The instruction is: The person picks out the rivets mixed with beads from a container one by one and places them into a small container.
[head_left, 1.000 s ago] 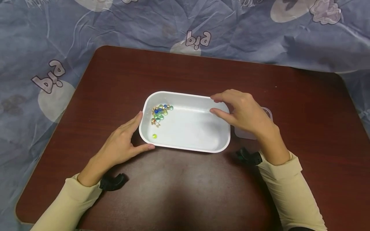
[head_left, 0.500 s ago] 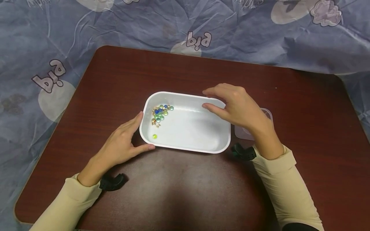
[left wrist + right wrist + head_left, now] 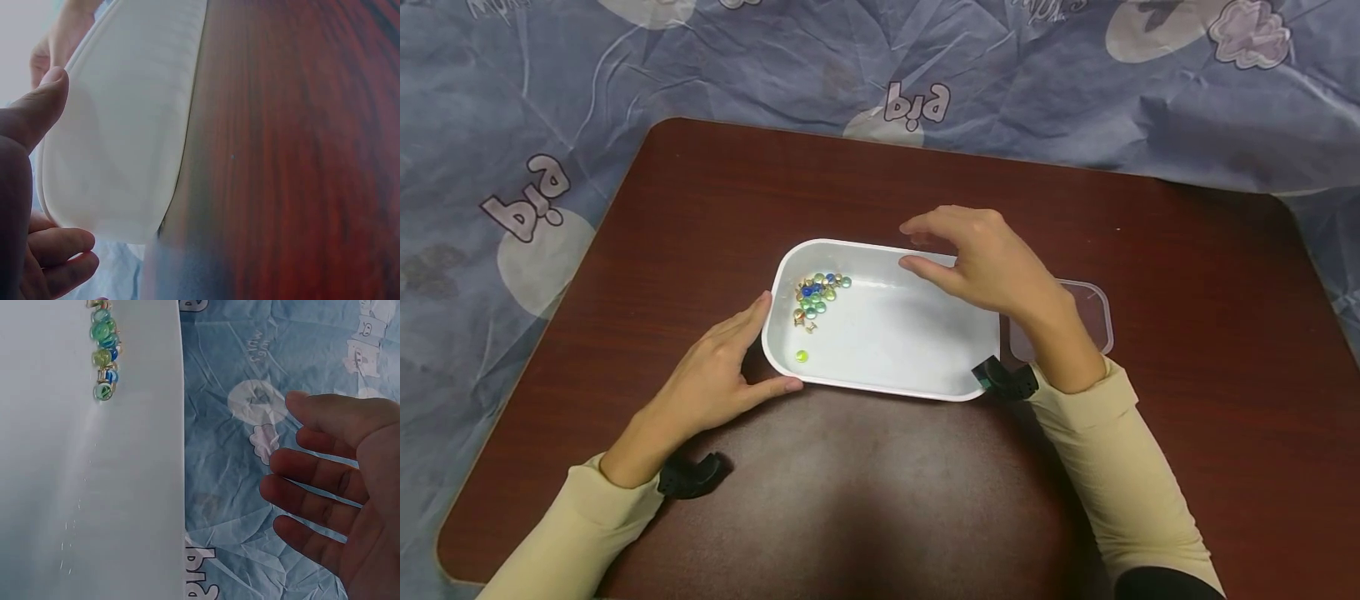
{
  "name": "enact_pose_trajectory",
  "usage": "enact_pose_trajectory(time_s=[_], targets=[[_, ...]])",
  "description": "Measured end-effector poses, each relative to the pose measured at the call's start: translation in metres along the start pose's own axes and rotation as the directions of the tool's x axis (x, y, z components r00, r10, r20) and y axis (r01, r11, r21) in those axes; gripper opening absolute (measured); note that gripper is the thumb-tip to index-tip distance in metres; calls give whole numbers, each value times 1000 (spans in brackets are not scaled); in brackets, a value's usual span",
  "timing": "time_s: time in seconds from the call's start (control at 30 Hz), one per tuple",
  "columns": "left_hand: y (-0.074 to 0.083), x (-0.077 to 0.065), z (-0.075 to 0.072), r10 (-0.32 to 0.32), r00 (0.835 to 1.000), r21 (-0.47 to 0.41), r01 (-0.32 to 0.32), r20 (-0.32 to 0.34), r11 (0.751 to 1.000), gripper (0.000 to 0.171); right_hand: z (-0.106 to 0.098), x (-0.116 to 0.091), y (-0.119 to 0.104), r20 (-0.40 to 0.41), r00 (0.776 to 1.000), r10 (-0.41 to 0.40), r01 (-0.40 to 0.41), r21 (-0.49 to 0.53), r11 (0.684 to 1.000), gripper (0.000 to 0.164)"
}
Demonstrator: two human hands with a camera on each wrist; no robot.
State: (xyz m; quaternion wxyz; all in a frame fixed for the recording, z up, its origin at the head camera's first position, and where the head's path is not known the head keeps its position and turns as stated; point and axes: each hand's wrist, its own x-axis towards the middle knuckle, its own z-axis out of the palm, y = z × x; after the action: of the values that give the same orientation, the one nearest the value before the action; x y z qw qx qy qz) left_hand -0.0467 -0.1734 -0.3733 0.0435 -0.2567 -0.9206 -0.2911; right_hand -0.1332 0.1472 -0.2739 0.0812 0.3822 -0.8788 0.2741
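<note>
A white rectangular tray (image 3: 895, 387) sits on the table. At its left end lie several green, blue and yellow glass beads (image 3: 820, 307) among small gold-coloured pieces (image 3: 799, 320). One yellow-green bead (image 3: 802, 356) is apart from the pile. My left hand (image 3: 711, 367) rests against the tray's left end, thumb along the near rim and straight fingers along the end. The left wrist view shows its thumb (image 3: 47, 103) at the rim. My right hand (image 3: 977, 254) hovers over the tray's far right part, its fingers spread and holding nothing, as the right wrist view shows.
A clear plastic lid or shallow box (image 3: 1093, 312) lies right of the tray, partly hidden by the right wrist. The brown table (image 3: 880, 492) has rounded corners. Blue patterned cloth (image 3: 775, 50) surrounds its far and left sides. Black camera mounts are on both wrists.
My right hand has moved left and slightly away from me above the tray, uncovering more of the clear plastic piece. The left hand, tray and beads have stayed put.
</note>
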Motion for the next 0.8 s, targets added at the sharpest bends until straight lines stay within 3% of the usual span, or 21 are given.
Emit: enact_pose_trajectory(time_s=[0.27,0.8], targets=[[0,0,0,11,1000,-2,-11,-15,1000,107,9,12,4,79,994,81,-83,30,996,32],[-1,0,1,21,1000,-8,-21,-19,1000,109,32,29,1,132,990,53,-56,20,998,30]])
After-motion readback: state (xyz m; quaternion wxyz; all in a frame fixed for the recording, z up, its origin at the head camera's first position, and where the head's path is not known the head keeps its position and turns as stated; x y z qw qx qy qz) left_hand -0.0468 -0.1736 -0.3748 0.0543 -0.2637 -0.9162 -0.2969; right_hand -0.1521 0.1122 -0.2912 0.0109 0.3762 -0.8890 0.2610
